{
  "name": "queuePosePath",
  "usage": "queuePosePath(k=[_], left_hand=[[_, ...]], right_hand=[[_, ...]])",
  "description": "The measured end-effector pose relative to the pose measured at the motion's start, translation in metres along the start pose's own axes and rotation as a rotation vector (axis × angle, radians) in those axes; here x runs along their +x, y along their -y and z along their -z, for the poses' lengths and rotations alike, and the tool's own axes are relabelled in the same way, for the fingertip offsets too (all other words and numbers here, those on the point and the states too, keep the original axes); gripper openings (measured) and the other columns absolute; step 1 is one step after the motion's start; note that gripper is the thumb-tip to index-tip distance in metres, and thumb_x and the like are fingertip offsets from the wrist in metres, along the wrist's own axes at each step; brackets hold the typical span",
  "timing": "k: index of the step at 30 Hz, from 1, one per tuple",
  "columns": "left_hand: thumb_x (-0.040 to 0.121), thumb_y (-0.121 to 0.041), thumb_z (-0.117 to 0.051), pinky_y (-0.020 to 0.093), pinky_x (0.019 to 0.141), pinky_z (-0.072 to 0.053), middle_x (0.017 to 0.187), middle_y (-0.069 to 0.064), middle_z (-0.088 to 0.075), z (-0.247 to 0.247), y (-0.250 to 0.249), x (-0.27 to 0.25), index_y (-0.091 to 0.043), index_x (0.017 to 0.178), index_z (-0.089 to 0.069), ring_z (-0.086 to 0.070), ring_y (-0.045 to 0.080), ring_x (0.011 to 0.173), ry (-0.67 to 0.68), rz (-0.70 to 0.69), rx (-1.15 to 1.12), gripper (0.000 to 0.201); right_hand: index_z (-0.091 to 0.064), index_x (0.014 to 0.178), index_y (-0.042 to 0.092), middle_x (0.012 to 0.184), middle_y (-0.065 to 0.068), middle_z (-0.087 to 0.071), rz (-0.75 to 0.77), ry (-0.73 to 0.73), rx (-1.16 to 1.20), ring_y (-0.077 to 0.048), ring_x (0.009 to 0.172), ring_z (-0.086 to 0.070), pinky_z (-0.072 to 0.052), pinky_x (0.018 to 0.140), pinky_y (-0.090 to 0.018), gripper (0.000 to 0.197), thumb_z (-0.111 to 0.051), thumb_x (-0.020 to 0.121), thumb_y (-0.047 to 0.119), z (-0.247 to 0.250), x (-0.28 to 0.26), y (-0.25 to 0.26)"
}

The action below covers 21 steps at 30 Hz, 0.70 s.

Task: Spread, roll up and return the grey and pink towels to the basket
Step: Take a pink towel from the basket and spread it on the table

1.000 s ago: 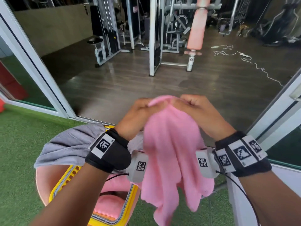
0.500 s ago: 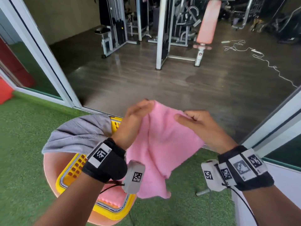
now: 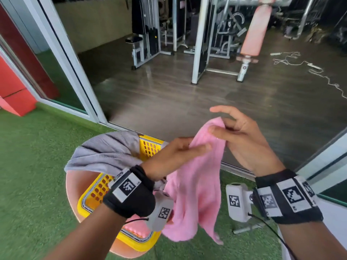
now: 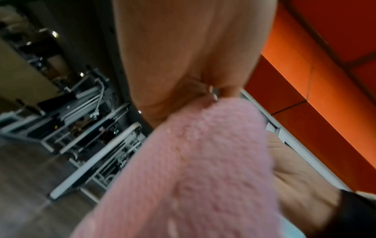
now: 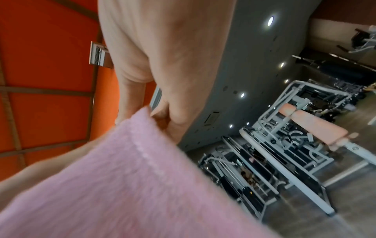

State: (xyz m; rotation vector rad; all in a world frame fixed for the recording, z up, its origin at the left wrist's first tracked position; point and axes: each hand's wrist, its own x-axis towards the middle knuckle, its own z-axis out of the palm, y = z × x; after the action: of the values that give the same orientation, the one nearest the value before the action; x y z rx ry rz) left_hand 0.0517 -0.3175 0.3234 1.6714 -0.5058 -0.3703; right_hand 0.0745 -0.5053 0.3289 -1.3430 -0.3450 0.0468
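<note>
The pink towel [image 3: 197,184] hangs in the air between my hands, above the right side of the yellow basket [image 3: 150,145]. My left hand [image 3: 199,147] pinches the towel's upper part from the left. My right hand [image 3: 217,126] grips its top end with thumb and curled fingers, its index finger raised free. Both wrist views show the pink towel [image 4: 203,169] [image 5: 122,185] lying across the fingers. The grey towel [image 3: 105,152] lies draped over the basket's far left rim. More pink cloth lies inside the basket, partly hidden by my left wrist.
The basket rests on a pink round stool [image 3: 72,186] on green turf [image 3: 33,166]. A sliding door frame [image 3: 62,59] opens onto a dark gym floor [image 3: 169,102] with weight machines [image 3: 206,34] at the back. A red block [image 3: 15,94] stands at the far left.
My hands met at the towel's top, parted along its edge, and have come close again, lower and to the right. The towel now hangs bunched and narrower.
</note>
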Motion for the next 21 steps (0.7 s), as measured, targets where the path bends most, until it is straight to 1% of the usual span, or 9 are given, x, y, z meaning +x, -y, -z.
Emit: queuePosePath(k=[2, 5, 7, 10, 11, 13, 15, 18, 21], left_hand=[[0.098, -0.024, -0.055, 0.032, 0.054, -0.028, 0.071, 0.006, -0.043, 0.003, 0.0, 0.008, 0.003, 0.078, -0.057, -0.038, 0.016, 0.066, -0.188, -0.047, -0.006, 0.033], [0.098, -0.025, -0.052, 0.035, 0.069, -0.041, 0.082, 0.011, -0.06, 0.007, 0.003, 0.011, 0.007, 0.092, -0.064, -0.051, 0.019, 0.078, -0.328, -0.107, -0.095, 0.034], [0.1, -0.021, -0.05, 0.035, 0.076, -0.044, 0.089, 0.011, -0.064, 0.006, 0.003, 0.009, 0.004, 0.097, -0.066, -0.055, 0.018, 0.084, -0.341, -0.118, -0.072, 0.03], [0.102, -0.02, -0.045, 0.027, 0.082, -0.049, 0.096, 0.007, -0.071, 0.005, 0.004, 0.006, -0.001, 0.104, -0.068, -0.06, 0.011, 0.089, -0.312, -0.155, -0.016, 0.03], [0.102, -0.021, -0.044, 0.021, 0.075, -0.049, 0.089, 0.002, -0.071, 0.006, 0.003, 0.005, -0.001, 0.101, -0.069, -0.06, 0.007, 0.083, -0.325, -0.159, -0.026, 0.032], [0.103, -0.022, -0.041, 0.014, 0.058, -0.043, 0.071, -0.007, -0.064, 0.009, 0.0, 0.004, 0.001, 0.092, -0.068, -0.055, 0.001, 0.065, -0.373, -0.15, -0.027, 0.037], [0.103, -0.023, -0.042, 0.021, 0.057, -0.039, 0.066, -0.007, -0.052, 0.015, -0.001, 0.005, -0.002, 0.078, -0.062, -0.046, 0.004, 0.063, -0.413, -0.186, 0.085, 0.038], [0.102, -0.025, -0.047, 0.03, 0.055, -0.025, 0.068, 0.001, -0.028, 0.034, -0.001, 0.007, -0.006, 0.065, -0.037, -0.029, 0.011, 0.063, -0.541, -0.254, 0.198, 0.043], [0.1, -0.021, -0.052, 0.029, 0.053, -0.02, 0.066, 0.003, -0.022, 0.053, 0.008, 0.008, -0.009, 0.062, -0.032, -0.023, 0.013, 0.06, -0.685, -0.231, 0.199, 0.045]], right_hand=[[-0.06, 0.125, 0.011, 0.103, -0.019, -0.071, -0.048, 0.019, 0.026, -0.025, 0.094, -0.065, -0.051, 0.087, -0.033, 0.051, -0.071, 0.075, 0.011, -0.008, -0.001, -0.007], [-0.063, 0.12, 0.001, 0.115, -0.022, -0.068, -0.144, 0.037, 0.005, -0.032, 0.107, -0.065, -0.05, 0.097, -0.045, 0.041, -0.067, 0.08, 0.009, -0.016, -0.001, -0.015], [-0.068, 0.11, -0.002, 0.109, -0.027, -0.067, -0.115, 0.038, -0.105, -0.032, 0.099, -0.063, -0.048, 0.092, -0.052, 0.036, -0.072, 0.08, 0.019, -0.019, 0.004, -0.011], [-0.071, 0.1, 0.001, 0.095, -0.02, -0.072, -0.019, 0.083, -0.304, -0.019, 0.088, -0.064, -0.048, 0.083, -0.037, 0.019, -0.074, 0.083, 0.009, -0.024, 0.01, 0.0], [-0.069, 0.099, 0.002, 0.092, -0.02, -0.072, -0.015, 0.09, -0.343, -0.019, 0.085, -0.064, -0.048, 0.08, -0.036, 0.018, -0.074, 0.082, 0.005, -0.026, 0.012, 0.001], [-0.065, 0.097, 0.0, 0.086, -0.022, -0.071, -0.024, 0.077, -0.378, -0.023, 0.077, -0.063, -0.047, 0.073, -0.039, 0.022, -0.077, 0.08, 0.008, -0.027, 0.014, -0.002], [-0.06, 0.084, -0.004, 0.072, -0.015, -0.065, -0.036, 0.07, -0.421, -0.019, 0.068, -0.053, -0.041, 0.064, -0.037, 0.029, -0.076, 0.084, 0.02, -0.028, 0.012, -0.013], [-0.042, 0.066, -0.002, 0.065, 0.0, -0.03, -0.029, 0.062, -0.54, -0.01, 0.062, -0.03, -0.022, 0.056, -0.032, 0.05, -0.066, 0.092, 0.033, -0.025, -0.004, -0.041], [-0.047, 0.07, 0.006, 0.067, 0.008, -0.033, -0.05, 0.067, -0.484, -0.004, 0.064, -0.034, -0.025, 0.057, -0.027, 0.037, -0.059, 0.097, 0.027, -0.019, -0.023, -0.064]])
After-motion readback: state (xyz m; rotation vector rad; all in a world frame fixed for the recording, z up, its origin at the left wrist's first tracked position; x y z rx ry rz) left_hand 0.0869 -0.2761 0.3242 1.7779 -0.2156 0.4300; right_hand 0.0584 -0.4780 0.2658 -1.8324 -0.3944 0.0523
